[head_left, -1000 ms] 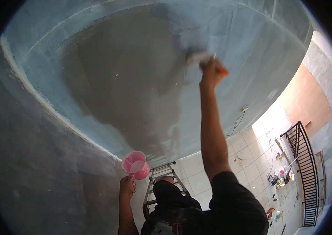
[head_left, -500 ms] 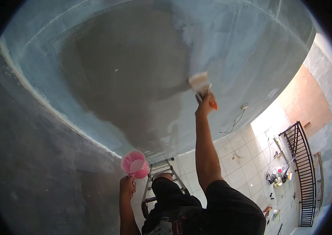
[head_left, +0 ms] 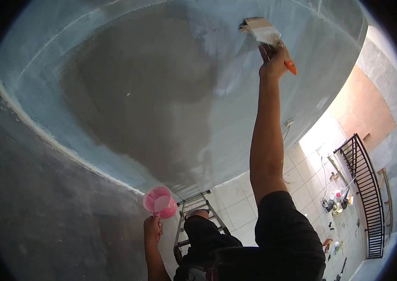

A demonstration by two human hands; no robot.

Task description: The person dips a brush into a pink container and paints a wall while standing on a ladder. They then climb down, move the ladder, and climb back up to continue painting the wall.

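Observation:
My right hand (head_left: 274, 62), arm stretched high, grips a wide paintbrush (head_left: 263, 32) by its handle, whose orange end sticks out below the fist. The bristles are up against the wall (head_left: 236, 126), which is bluish grey with a large darker, wet-looking patch (head_left: 156, 79) left of the brush. Low on the left, my left hand (head_left: 153, 228) is wrapped round the handle of a pink plastic dipper (head_left: 167, 211). Pale liquid shows inside the dipper, held near the corner where two walls meet.
A metal ladder (head_left: 196, 204) stands under me, with one of my legs at its rungs. White floor tiles (head_left: 236, 206) lie below. At right are a black metal railing (head_left: 367, 196), a cluster of tools and cords (head_left: 333, 205), and a small wall box (head_left: 289, 122) with a hanging wire.
My right hand has swept the brush up and to the right along the wall, away from the dark patch's edge. The left hand with the dipper has barely moved.

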